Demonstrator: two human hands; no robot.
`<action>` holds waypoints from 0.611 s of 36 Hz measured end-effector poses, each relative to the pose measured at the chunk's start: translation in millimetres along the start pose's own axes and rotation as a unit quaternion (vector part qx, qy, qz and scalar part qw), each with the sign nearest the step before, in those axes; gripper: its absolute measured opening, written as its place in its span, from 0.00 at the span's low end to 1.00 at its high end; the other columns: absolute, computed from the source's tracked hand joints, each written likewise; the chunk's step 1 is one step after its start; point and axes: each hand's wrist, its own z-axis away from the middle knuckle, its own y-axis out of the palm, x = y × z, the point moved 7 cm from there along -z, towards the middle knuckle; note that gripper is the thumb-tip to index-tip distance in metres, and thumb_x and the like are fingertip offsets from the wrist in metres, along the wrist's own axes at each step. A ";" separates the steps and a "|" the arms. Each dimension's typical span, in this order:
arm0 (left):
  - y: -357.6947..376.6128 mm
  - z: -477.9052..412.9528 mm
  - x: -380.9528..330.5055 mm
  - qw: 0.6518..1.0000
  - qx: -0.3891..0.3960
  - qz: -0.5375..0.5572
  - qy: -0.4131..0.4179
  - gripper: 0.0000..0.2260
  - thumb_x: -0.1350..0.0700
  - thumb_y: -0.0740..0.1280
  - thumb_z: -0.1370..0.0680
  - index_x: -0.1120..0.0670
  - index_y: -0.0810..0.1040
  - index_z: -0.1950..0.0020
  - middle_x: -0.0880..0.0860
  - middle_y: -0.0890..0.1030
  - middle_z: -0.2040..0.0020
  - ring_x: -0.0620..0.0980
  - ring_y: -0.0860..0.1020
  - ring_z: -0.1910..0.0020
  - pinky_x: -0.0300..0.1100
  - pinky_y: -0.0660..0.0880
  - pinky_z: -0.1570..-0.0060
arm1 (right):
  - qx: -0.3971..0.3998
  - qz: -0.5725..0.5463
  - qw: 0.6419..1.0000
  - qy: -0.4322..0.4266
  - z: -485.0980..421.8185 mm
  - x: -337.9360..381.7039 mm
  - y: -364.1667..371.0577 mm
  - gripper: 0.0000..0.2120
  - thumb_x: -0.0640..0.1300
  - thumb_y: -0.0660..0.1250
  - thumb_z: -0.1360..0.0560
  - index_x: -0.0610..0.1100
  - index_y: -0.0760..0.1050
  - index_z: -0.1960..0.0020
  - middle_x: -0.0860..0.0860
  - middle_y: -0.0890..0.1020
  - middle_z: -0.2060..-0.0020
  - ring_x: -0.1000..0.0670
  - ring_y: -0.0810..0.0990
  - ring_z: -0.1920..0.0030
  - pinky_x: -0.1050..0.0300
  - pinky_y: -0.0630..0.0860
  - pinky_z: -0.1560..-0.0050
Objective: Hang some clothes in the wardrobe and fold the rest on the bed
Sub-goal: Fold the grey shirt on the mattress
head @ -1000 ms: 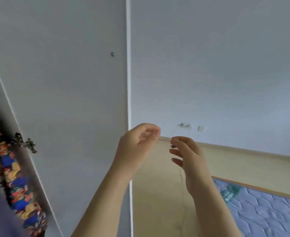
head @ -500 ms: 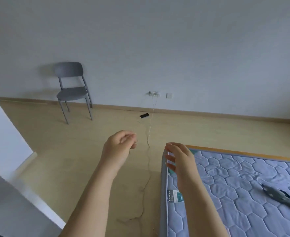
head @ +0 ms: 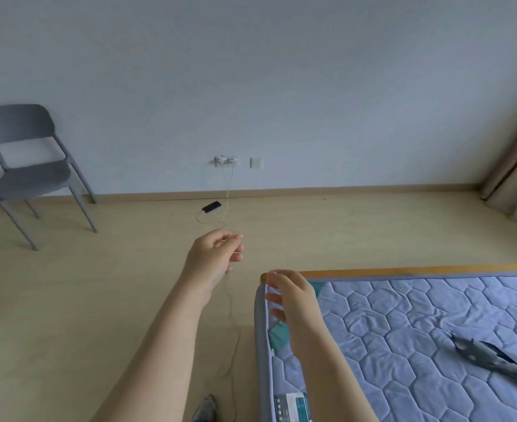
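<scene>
Both of the person's hands hang in mid-air, holding nothing. The left hand is over the wooden floor, its fingers loosely curled toward the thumb. The right hand is above the near corner of the bed, its fingers relaxed and slightly spread. A grey dotted garment lies crumpled on the quilted mattress, well to the right of the hands. A grey chair stands by the wall, and a phone lies on the floor.
</scene>
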 end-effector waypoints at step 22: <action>15.7 -414.5 -47.7 0.991 0.094 -0.096 -0.009 0.05 0.55 0.64 0.22 0.52 0.78 0.55 0.48 0.80 0.62 0.45 0.79 0.62 0.39 0.71 0.59 | -0.108 -0.121 0.986 0.040 -357.3 138.0 116.9 0.05 0.41 0.61 0.22 0.48 0.74 0.55 0.50 0.79 0.56 0.50 0.77 0.58 0.56 0.72 0.56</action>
